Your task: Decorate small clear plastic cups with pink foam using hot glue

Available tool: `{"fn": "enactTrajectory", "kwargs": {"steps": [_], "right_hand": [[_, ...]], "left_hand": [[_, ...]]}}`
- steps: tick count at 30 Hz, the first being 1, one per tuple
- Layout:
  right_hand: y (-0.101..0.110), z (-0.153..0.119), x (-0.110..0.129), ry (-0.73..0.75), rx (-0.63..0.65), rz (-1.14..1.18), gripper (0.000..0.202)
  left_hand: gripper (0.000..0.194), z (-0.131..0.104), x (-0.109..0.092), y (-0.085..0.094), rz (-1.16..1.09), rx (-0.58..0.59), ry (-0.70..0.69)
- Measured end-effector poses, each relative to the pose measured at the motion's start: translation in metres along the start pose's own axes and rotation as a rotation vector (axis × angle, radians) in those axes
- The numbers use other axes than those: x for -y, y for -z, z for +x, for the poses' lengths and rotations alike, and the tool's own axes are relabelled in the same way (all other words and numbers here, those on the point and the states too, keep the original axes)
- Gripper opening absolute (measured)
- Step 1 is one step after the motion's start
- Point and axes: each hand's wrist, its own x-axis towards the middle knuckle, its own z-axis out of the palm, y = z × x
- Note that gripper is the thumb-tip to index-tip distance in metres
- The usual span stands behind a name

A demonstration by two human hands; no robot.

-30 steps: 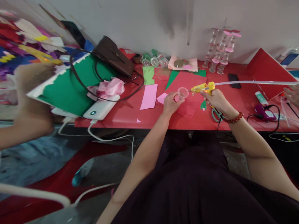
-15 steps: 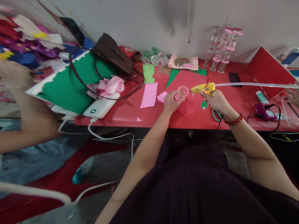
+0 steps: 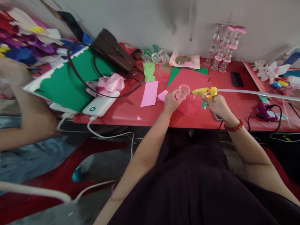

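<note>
My left hand (image 3: pixel 172 100) is closed around a small clear plastic cup (image 3: pixel 184 90), its round opening facing up toward me. In my right hand (image 3: pixel 219 104) is a yellow hot glue gun (image 3: pixel 205 92), with its nozzle pointing left, close by the cup's side; whether it touches I cannot tell. A small orange light glows on the gun. From its back a long clear glue stick (image 3: pixel 248 92) runs off to the right. Below the hands lie red paper sheets (image 3: pixel 187 78) and a pink paper piece (image 3: pixel 162 95).
Clear cups (image 3: pixel 156 57) and hanging strings of joined cups (image 3: pixel 226 47) stand along the wall. A phone (image 3: pixel 237 79) and a purple plug adapter (image 3: pixel 266 112) are at right. At left are a green board (image 3: pixel 63 81), a brown bag (image 3: pixel 113 50), a white power bank (image 3: pixel 100 104) and a co-worker's arm (image 3: pixel 30 103).
The glue gun has shifted slightly right and down, its nozzle still near the cup. At the right, the red board has tipped aside, revealing white paper flowers behind it.
</note>
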Motion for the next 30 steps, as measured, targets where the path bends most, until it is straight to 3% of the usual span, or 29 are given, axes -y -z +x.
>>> {"fn": "enactTrajectory", "kwargs": {"steps": [4,14,21,30], "right_hand": [[-0.006,-0.007,0.000,-0.003,-0.017,0.048,0.045],[-0.045,-0.008,-0.002,0.030,-0.027,0.339,0.063],[-0.053,-0.003,0.003,0.093,-0.116,0.251,0.054],[-0.056,0.002,0.002,0.052,-0.125,0.172,0.049]], "left_hand": [[0.033,-0.001,-0.002,0.001,-0.010,-0.020,0.029],[0.037,-0.001,0.006,-0.004,0.011,-0.048,-0.073],[0.034,0.001,0.009,-0.008,0.028,-0.051,-0.105],[0.037,0.001,0.010,-0.008,0.048,-0.035,-0.116]]}}
